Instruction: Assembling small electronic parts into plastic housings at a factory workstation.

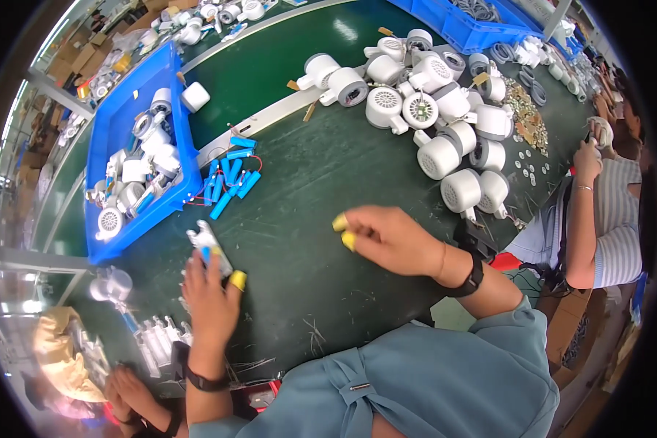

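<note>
Hands at a green desk (306,190) of small parts
The left hand (210,292) grips a white part (208,244); the right hand (387,237) pinches its yellow-capped fingertips (345,232) near blue cylinders (230,175).

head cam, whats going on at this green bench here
A person at a green work table holds a small grey-white part with a blue piece in the left hand. The right hand, with yellow fingertip covers, hovers just over the table, pinched; whether it holds anything is unclear. Loose blue cylinders lie beside a blue bin of parts, and white round housings are heaped further back. Another person's arm shows at right.
</note>
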A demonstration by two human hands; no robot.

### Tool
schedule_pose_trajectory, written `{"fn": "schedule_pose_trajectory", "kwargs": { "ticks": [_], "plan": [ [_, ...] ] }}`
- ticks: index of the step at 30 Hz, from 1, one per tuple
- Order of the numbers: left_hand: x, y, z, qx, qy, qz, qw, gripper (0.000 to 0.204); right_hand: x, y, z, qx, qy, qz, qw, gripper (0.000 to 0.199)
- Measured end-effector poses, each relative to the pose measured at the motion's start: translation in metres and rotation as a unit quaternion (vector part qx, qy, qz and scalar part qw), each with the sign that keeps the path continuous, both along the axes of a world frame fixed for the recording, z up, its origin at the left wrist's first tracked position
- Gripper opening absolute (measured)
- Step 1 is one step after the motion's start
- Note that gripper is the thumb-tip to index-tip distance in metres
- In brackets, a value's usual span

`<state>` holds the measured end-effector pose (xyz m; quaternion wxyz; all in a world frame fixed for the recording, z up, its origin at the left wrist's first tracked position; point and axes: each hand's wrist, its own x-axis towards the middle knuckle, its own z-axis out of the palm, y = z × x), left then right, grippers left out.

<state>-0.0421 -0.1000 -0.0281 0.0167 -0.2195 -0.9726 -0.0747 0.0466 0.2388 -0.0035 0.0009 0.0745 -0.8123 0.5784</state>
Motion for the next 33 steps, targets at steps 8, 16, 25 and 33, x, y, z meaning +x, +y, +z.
{"fn": "schedule_pose_trajectory", "kwargs": {
  "ticks": [8, 16, 25, 33],
  "plan": [
    [0.048, 0.048, 0.039, 0.044, -0.060, -0.233, 0.970, 0.052, -0.166, 0.013, -0.013, 0.000, -0.099, -0.339, 0.936, 0.059],
    [0.056, 0.033, 0.036, 0.218, -0.002, -0.122, 0.968, 0.038, -0.208, 0.040, -0.038, 0.211, -0.140, -0.347, 0.903, 0.041],
    [0.067, 0.072, 0.035, 0.153, -0.054, -0.235, 0.959, 0.044, -0.095, -0.013, -0.012, -0.191, -0.197, -0.213, 0.938, 0.023],
    [0.073, 0.059, 0.032, 0.311, -0.099, -0.227, 0.918, 0.030, 0.005, -0.039, -0.007, -0.330, -0.297, -0.047, 0.895, 0.025]
  ]
}}
